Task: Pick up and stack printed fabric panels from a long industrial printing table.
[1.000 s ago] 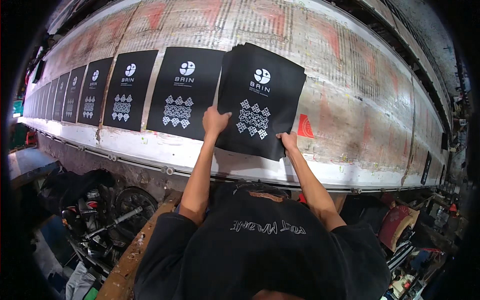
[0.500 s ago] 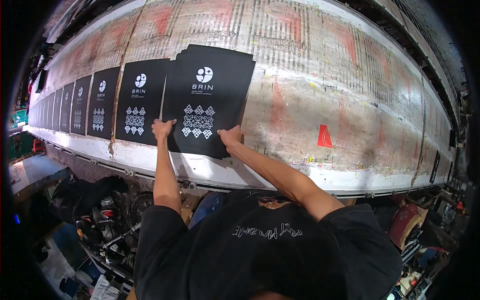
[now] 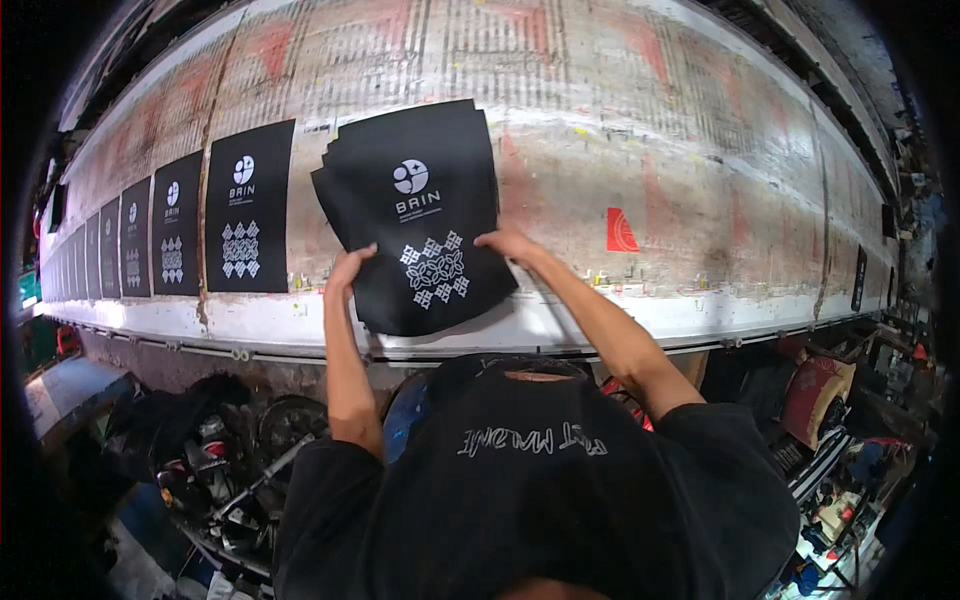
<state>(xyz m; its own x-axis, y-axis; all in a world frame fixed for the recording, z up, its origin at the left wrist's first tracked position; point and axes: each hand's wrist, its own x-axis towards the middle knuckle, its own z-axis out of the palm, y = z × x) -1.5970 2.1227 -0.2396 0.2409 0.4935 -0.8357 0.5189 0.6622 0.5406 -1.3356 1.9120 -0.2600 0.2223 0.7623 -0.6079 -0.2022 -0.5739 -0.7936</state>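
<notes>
Lying tilted on the long worn surface point(image 3: 700, 120), a stack of black printed sheets point(image 3: 415, 215) sits just in front of the person, its lower corner reaching down over the pale front edge of the surface. Several sheets fan out slightly at the upper left of the stack, and the top one carries a round white emblem near its upper middle, a line of white lettering under it, and a white square ornament of small diamond shapes lower down. The left hand point(image 3: 347, 272) grips the stack's lower left edge, fingers curled over it. The right hand point(image 3: 508, 243) holds the right edge beside the ornament, fingers laid flat on the top sheet. To the left of the stack, just apart from it, a row of single black sheets point(image 3: 248, 208) of the same design lies flat and upright along the surface, each close to the next, running away toward the far left where they grow too small to make out. To the right of the stack, well apart, a small red mark point(image 3: 621, 231) with curved white lines is on the surface. Below the surface at the left lies a heap of dark cluttered objects point(image 3: 215, 470), too dim to tell apart.
</notes>
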